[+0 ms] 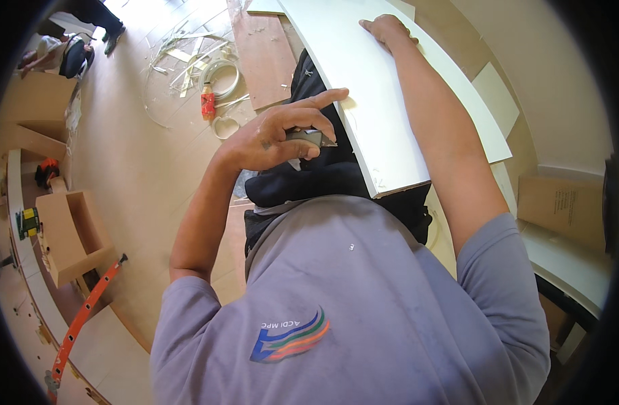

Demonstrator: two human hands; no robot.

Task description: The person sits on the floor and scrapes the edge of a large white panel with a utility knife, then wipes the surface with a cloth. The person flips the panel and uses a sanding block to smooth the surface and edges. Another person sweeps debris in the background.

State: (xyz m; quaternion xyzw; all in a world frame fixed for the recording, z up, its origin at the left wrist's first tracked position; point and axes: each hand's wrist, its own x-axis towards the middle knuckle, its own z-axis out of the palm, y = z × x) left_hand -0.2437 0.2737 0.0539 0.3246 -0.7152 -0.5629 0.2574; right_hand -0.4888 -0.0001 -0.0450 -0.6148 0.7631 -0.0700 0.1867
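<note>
A long white board lies across my lap, its near end above my dark trousers. My left hand is closed round a grey utility knife, whose short blade points right. The index finger of that hand is stretched out and touches the board's left edge. Farther up the board, my right hand grips its right side, the thumb lying on the white face and the other fingers bent at the edge. My right forearm covers part of that edge. Under it, a second white panel sticks out to the right.
On the floor lie a coil of pale strip, cut scraps, a red-orange bottle and a brown panel. At left stand a box-like drawer and an orange level. Another person is at far left.
</note>
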